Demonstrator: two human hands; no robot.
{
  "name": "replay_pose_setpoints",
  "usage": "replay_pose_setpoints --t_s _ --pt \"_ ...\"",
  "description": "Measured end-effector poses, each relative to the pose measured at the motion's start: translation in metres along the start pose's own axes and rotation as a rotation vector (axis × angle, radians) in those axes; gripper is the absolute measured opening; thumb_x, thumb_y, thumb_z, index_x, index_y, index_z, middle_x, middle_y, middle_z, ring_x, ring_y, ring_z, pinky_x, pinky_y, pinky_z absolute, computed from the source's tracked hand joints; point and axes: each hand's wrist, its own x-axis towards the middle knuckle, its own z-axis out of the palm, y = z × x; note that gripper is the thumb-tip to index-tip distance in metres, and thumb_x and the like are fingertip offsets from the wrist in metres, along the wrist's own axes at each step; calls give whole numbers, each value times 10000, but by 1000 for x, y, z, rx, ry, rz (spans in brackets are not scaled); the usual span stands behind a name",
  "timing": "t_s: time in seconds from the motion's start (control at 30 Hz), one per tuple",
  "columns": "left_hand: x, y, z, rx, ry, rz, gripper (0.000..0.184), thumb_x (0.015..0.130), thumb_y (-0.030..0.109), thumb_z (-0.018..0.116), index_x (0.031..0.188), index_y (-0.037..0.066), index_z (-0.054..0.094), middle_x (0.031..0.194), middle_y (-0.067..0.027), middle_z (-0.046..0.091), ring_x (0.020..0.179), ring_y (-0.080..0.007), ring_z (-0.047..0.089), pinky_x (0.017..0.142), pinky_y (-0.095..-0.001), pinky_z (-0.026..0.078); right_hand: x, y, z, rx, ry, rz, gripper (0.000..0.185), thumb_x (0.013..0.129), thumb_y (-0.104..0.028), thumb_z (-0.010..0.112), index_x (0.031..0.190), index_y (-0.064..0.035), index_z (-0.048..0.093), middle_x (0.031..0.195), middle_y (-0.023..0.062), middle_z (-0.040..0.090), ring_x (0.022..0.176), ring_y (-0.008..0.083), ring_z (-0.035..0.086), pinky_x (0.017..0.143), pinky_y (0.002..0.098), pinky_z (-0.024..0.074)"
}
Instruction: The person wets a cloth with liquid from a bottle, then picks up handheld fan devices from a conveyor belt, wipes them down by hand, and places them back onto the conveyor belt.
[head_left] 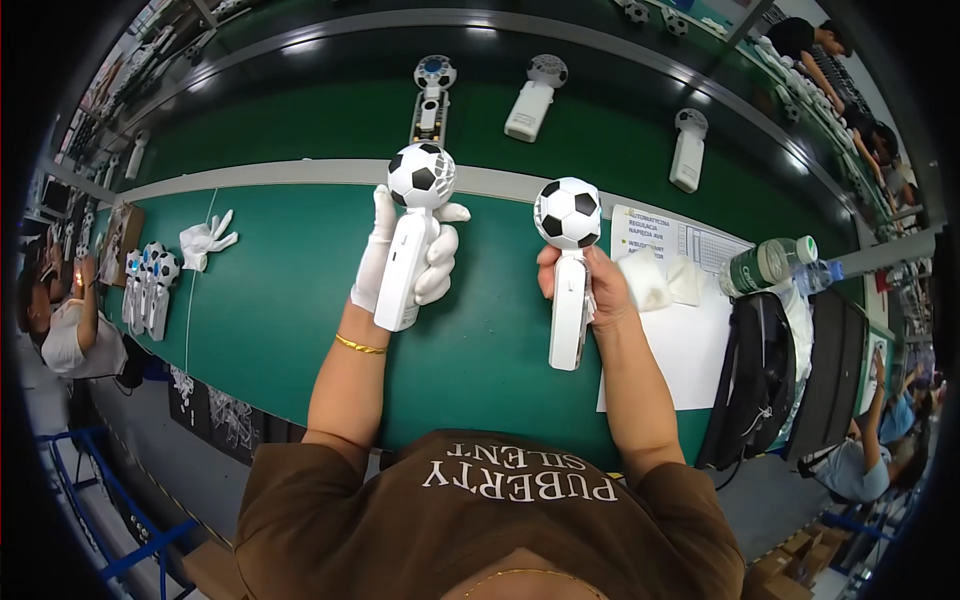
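Two white handheld devices with round heads in a black-and-white football pattern are held upright over the green table. My left hand (432, 262), in a white glove, is wrapped round the left device (402, 262); its thumb and fingers show on both sides of the handle. The bare right hand (603, 280) grips the right device (568, 310) just below its ball head, with the fingers partly hidden behind the handle. The two devices are apart from each other.
More devices (530, 108) lie on the dark green belt (600, 130) beyond the table edge. At left are a white glove (207, 240) and grouped devices (155, 285). At right are printed paper (665, 360), white pads (648, 280), bottles (762, 265) and a black bag (745, 375). Other people sit at both sides.
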Motion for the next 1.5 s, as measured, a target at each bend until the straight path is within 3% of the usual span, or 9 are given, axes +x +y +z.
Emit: replay_pose_setpoints --t_s 0.27,0.53,0.6,0.67,0.77,0.83,1.03,1.23,1.5 --pt "15 33 -5 215 346 60 644 948 581 406 1153 -9 562 826 -62 593 515 -120 495 401 -254 389 8 5 10 -111 193 -25 494 947 -393 508 1161 49 564 889 147 661 708 157 647 634 267 548" --pt "108 137 -71 1371 945 240 335 829 260 700 1074 69 576 808 -6 583 649 -83 540 560 -248 448 18 23 26 -496 615 -239 295 911 -233 641 1067 18 639 897 30 664 804 68 587 721 240 491" --pt "121 151 -94 1670 962 421 355 788 204 708 1067 34 568 940 -68 645 767 -189 625 682 -320 503 21 25 23 -538 618 -218 316 904 -251 652 1073 15 637 910 32 663 808 67 584 727 242 492" --pt "130 154 -100 2082 1103 192 414 799 199 693 1132 -9 563 1114 -142 626 973 -302 628 832 -350 499 19 24 20 -578 613 -244 324 899 -264 654 1061 17 636 909 28 661 810 68 577 734 249 487" --pt "129 123 -91 2315 967 550 487 815 196 680 1227 -24 538 1278 -205 534 1161 -356 534 973 -358 436 18 24 14 -657 614 -234 329 908 -281 638 1044 19 638 891 32 661 802 69 576 725 248 484" --pt "110 85 -58 2114 779 711 523 840 225 657 1272 -33 512 1330 -225 495 1278 -338 437 1078 -398 335 25 26 20 -658 607 -228 338 918 -292 623 1035 24 638 877 36 660 792 71 576 720 249 483" --pt "45 -36 9 866 325 -286 383 927 280 607 1197 20 530 1070 -42 597 931 -75 551 814 -252 481 25 31 30 -554 544 -88 389 940 -350 586 930 30 667 809 28 655 734 69 563 659 240 468" --pt "28 -50 27 675 313 -401 462 891 209 641 1245 -47 492 1015 -158 658 718 -187 671 639 -297 581 7 -18 44 -1097 417 341 449 905 -431 587 853 0 703 614 75 614 563 106 560 509 290 445" --pt "21 -67 39 741 421 -329 371 885 143 630 1187 -40 516 857 -98 637 646 -126 622 566 -261 549 6 -48 57 -631 562 -410 274 995 -209 473 998 1 647 676 -7 561 645 48 532 593 200 441"
